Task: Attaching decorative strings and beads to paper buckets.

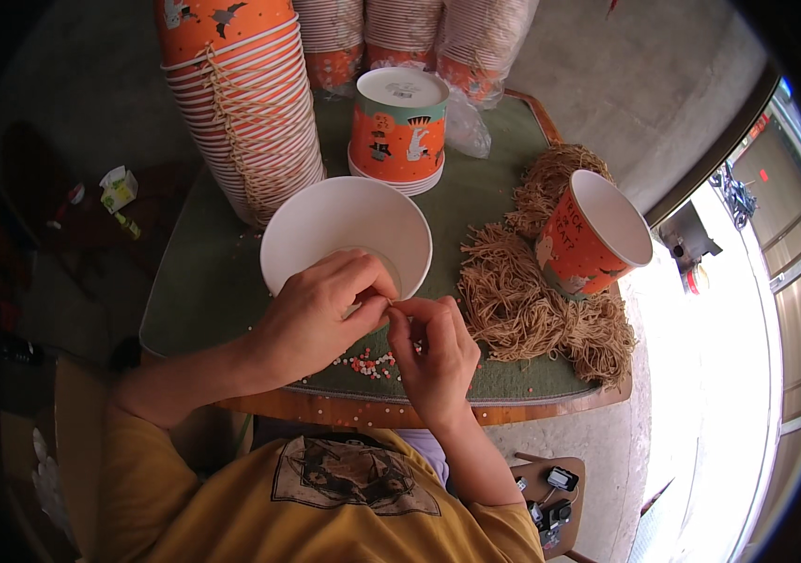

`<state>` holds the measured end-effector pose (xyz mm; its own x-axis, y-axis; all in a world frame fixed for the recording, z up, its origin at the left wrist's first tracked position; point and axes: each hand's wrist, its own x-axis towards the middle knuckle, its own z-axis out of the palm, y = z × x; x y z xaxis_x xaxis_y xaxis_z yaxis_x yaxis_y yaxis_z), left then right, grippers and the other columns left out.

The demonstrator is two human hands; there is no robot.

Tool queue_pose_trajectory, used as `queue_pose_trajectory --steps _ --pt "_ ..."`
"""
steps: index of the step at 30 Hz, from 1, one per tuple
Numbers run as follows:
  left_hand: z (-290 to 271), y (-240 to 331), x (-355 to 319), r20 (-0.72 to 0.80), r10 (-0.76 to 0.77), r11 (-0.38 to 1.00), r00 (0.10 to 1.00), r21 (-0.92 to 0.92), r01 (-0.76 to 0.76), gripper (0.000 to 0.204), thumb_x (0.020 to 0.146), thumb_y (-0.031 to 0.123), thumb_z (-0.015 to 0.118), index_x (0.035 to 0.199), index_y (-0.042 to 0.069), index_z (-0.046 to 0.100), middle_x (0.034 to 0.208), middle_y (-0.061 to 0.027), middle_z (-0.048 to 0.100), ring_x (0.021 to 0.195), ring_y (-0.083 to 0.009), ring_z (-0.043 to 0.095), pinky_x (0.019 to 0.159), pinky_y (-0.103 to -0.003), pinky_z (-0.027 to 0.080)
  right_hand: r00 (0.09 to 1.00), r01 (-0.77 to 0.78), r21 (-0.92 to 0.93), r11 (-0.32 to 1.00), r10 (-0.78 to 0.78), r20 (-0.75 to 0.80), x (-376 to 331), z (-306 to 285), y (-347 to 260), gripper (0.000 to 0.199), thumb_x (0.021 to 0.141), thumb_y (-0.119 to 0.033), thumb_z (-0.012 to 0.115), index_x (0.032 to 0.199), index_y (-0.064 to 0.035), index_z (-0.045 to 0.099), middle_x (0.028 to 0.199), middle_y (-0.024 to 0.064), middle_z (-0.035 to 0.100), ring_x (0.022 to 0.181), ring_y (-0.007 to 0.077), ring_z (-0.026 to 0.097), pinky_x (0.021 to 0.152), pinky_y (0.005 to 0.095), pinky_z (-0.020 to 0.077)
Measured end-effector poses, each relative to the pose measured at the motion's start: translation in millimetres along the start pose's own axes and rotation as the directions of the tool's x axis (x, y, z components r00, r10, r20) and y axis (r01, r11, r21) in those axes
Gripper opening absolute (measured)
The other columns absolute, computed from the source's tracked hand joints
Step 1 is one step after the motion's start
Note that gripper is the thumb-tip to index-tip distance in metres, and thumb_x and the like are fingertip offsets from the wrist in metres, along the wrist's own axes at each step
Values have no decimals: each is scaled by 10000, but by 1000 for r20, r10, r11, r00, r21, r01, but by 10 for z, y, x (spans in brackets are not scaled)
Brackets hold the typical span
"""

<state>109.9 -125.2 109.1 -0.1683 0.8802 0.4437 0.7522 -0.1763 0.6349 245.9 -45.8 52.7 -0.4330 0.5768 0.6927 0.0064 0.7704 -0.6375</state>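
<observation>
An orange paper bucket with a white inside (311, 225) is tipped on the table, its mouth facing up toward me. My left hand (320, 305) reaches across its near rim, fingers bent and closed in a pinch. Right beside it, my right hand (440, 357) pinches at the same spot, thumb against forefinger. Both sets of fingertips meet at the rim. Whatever lies between them is too small to make out. Small white and orange-red round bits (367, 364) are scattered on the green tabletop (203, 291) under my hands.
Tan cord (522, 314) lies in a heap on the right, with another orange bucket (588, 235) leaning on it. Upside-down buckets (398, 131) stand behind. A tall corded stack (250, 122) rises at back left; plastic-wrapped stacks (400, 33) stand behind. Small devices lie on a stool (550, 511).
</observation>
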Motion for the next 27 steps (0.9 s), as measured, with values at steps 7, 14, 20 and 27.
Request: queue_pose_trajectory --steps 7,14,20,27 --pt "15 -14 5 21 -46 993 999 -107 48 161 808 -63 602 904 16 499 863 -94 589 778 -235 620 660 -338 504 1000 2 2 1000 -2 11 8 -11 -34 164 790 22 712 908 -43 618 740 33 548 545 91 507 489 232 416" --pt "22 -40 35 82 -83 956 993 -276 103 234 856 -73 572 1027 20 442 849 -60 581 756 -115 601 646 -279 501 969 -248 208 946 242 52 26 -53 0 120 851 -13 666 926 -33 575 812 53 598 581 100 575 522 243 465" --pt "-9 1 60 153 -159 923 975 -326 202 314 874 -77 557 1117 25 386 811 -65 597 705 -118 594 619 -268 493 955 -297 214 931 294 49 19 -45 2 146 836 3 672 939 -32 575 835 54 615 584 104 571 521 239 458" --pt "13 4 60 139 -151 936 979 -298 187 316 879 -53 578 1122 20 389 810 -77 601 706 -134 604 618 -280 497 989 -135 107 985 127 81 18 -89 49 228 790 32 685 980 -51 592 839 69 620 612 167 614 531 280 492"
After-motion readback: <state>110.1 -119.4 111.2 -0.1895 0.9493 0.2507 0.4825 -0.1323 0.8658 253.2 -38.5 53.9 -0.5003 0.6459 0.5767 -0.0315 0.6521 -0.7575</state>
